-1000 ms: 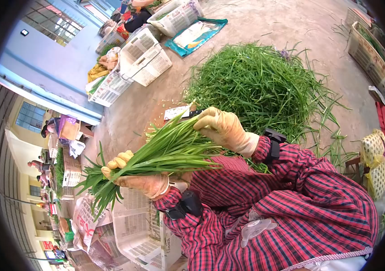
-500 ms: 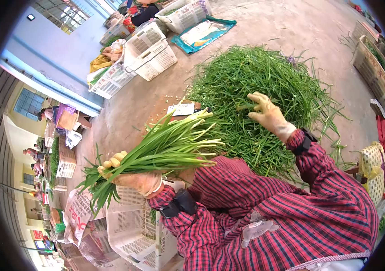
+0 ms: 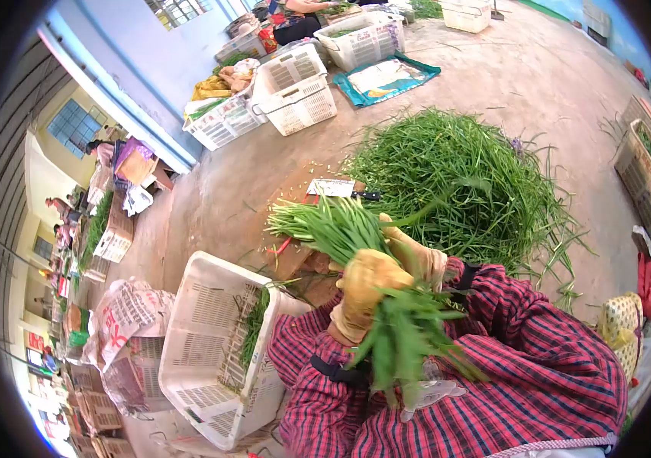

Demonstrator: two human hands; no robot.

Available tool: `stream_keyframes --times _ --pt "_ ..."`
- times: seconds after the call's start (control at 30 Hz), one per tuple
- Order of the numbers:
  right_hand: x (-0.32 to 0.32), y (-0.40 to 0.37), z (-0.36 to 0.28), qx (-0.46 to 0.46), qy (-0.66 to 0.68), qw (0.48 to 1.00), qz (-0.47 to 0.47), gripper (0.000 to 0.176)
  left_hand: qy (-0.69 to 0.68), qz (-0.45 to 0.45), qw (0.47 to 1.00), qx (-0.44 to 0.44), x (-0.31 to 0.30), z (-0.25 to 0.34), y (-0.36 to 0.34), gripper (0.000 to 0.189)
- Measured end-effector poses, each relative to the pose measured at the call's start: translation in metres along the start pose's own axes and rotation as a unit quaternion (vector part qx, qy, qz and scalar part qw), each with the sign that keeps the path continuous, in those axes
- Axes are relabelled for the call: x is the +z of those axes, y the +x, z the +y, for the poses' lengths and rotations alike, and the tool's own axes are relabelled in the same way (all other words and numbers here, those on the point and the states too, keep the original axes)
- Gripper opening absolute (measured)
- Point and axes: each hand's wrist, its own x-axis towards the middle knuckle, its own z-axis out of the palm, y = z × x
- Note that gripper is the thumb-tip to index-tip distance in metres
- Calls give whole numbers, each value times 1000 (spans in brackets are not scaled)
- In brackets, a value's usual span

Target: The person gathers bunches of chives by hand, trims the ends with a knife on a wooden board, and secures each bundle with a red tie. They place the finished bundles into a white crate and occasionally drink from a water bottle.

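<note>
My left hand [image 3: 362, 292], in a tan glove, grips a bunch of green chives [image 3: 338, 229] near its middle. The pale stem ends point away from me toward a wooden board [image 3: 295, 256], and the leafy ends hang down over my plaid sleeve. My right hand [image 3: 415, 256], also gloved, is pressed against the bunch right beside the left one, fingers curled on the stalks. A long single leaf runs from it to the big chive pile [image 3: 459, 179] on the concrete floor.
A white plastic crate [image 3: 211, 343] with a few chives stands at my left knee. A cleaver [image 3: 337, 188] lies on the board. More white crates [image 3: 291, 91], a blue sack, brown baskets at right and other seated people surround the floor.
My right hand left the pile and came back to the bunch. My left hand swung the bunch round, leafy ends toward me. The view tilted down.
</note>
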Motion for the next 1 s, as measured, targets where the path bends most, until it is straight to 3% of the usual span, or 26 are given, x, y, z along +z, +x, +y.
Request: stream_keyframes --times 0.03,0.07,0.1,0.23,0.27,0.33,0.4,0.43,0.5,0.57,0.63,0.7,0.73,0.77,0.83,0.9,1.0 --pt "14 -5 3 6 -4 1000 2 82 224 -16 956 187 7 -3 -6 6" --pt "28 -10 8 -4 -41 999 11 76 261 -62 930 250 1 14 -3 9" --pt "35 -14 13 -13 -78 997 21 70 142 -83 952 260 8 9 -9 10" --pt "21 -21 21 56 -79 982 160 41 263 -161 906 289 15 27 -25 7" --pt "27 -23 23 58 -108 971 207 36 253 -162 915 268 15 31 -28 15" --pt "33 -24 18 58 -176 963 195 37 244 -162 924 246 6 42 -28 23" --pt "25 -24 9 53 -276 945 167 38 96 -112 972 186 -25 66 -18 47" --pt "35 -24 7 21 -324 929 175 41 63 -159 972 159 -44 66 -23 59" --pt "22 -32 -10 52 -317 936 143 46 -88 -176 979 42 -81 65 -38 56" --pt "52 -36 -11 20 -413 892 184 49 -288 -153 928 -181 -99 26 -79 61" --pt "69 -36 -9 25 -441 879 183 45 -442 79 840 -305 -103 9 -88 77" --pt "81 -30 0 73 -456 873 159 47 -564 187 765 -248 -98 -16 -88 90" --pt "84 -27 5 108 -470 866 136 58 -574 171 756 -264 -94 -51 -94 96" --pt "79 -22 16 102 -516 844 103 73 -570 183 755 -268 -97 -42 -94 96" --pt "75 -13 42 71 -503 858 78 84 -580 237 730 -274 -95 -25 -94 95" --pt "81 -8 52 70 -669 734 92 93 -609 217 711 -275 -91 -20 -90 95" --pt "76 -6 71 14 -762 643 76 90 -641 226 678 -279 -94 -13 -88 94"
